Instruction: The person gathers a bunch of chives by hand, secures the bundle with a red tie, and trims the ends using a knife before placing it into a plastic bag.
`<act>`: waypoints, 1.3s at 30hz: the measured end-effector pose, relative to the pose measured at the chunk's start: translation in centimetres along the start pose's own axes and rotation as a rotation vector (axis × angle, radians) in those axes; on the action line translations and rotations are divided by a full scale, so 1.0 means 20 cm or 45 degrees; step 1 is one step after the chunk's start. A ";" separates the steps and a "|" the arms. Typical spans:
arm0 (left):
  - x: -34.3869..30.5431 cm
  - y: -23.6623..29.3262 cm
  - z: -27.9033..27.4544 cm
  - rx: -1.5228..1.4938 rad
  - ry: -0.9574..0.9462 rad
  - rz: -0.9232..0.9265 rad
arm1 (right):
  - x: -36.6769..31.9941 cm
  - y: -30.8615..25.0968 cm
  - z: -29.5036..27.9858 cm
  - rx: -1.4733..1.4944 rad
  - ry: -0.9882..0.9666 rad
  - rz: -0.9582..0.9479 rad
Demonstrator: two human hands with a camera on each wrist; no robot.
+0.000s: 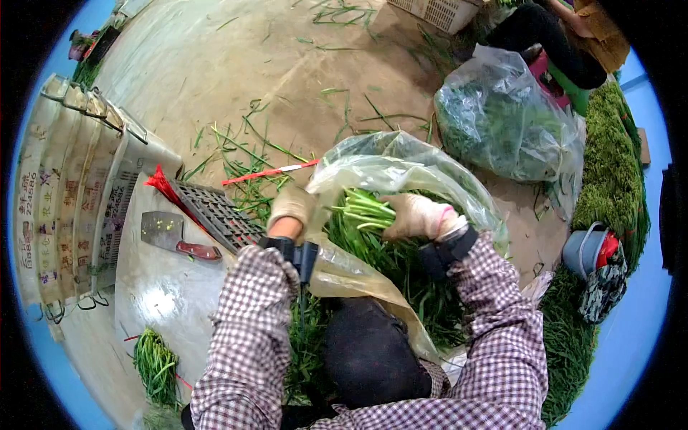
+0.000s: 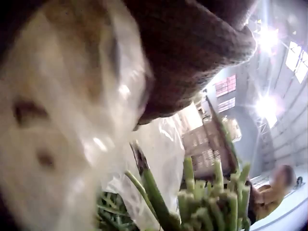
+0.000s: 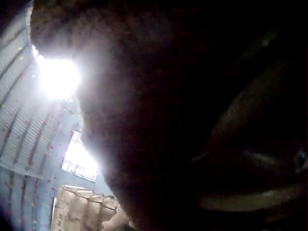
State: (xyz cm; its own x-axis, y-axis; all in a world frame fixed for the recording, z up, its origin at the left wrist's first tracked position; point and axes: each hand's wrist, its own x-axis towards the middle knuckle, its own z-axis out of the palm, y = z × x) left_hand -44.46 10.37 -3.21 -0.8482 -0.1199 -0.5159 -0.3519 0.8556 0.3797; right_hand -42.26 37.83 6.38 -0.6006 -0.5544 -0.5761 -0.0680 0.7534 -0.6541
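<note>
Gripping stalks (image 1: 364, 210), right hand (image 1: 417, 216) was at open bag (image 1: 423, 159); left hand (image 1: 292, 206) met rim, grip unclear; crate (image 1: 221, 212), cleaver (image 1: 163, 231) lay nearby.

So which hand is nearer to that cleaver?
The left hand, across the black grid from the cleaver; the right hand is farther right, gripping green stalks over the bag.
</note>
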 end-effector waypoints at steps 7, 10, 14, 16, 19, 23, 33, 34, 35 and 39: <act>-0.30 0.15 -0.62 -1.027 0.505 0.481 | 0.11 0.05 0.01 -0.059 0.080 0.022; -0.41 0.24 -0.63 -0.917 0.448 0.482 | 0.30 -0.03 0.14 -0.097 -0.058 0.070; -0.48 0.24 -0.60 -1.042 0.412 0.423 | 0.73 -0.02 0.16 -0.008 0.145 0.219; -0.51 0.27 -0.61 -1.087 0.477 0.381 | 0.91 -0.03 0.20 -0.150 0.222 0.290; -0.49 0.20 -0.59 -1.055 0.568 0.409 | 1.07 -0.03 0.24 -0.255 0.244 0.363; -0.52 0.13 -0.55 -1.130 0.533 0.409 | 1.10 -0.01 0.25 -0.302 0.177 0.345; -0.57 0.08 -0.55 -1.224 0.523 0.428 | 0.51 0.07 -0.12 0.069 0.032 0.090; -0.55 0.08 -0.54 -1.250 0.519 0.442 | 0.44 0.09 -0.16 0.100 0.004 0.085; -0.55 0.10 -0.54 -1.262 0.514 0.418 | 0.39 0.10 -0.18 0.108 -0.015 0.087; -0.55 0.17 -0.53 -1.299 0.570 0.354 | 0.46 0.05 -0.08 -0.033 -0.057 0.125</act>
State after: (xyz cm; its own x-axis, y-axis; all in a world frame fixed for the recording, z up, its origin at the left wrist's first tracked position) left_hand -40.43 9.26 11.87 -0.9396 -0.3337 -0.0754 -0.1142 0.0983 0.9886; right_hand -49.11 34.08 1.27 -0.5690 -0.4926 -0.6585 -0.0317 0.8133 -0.5810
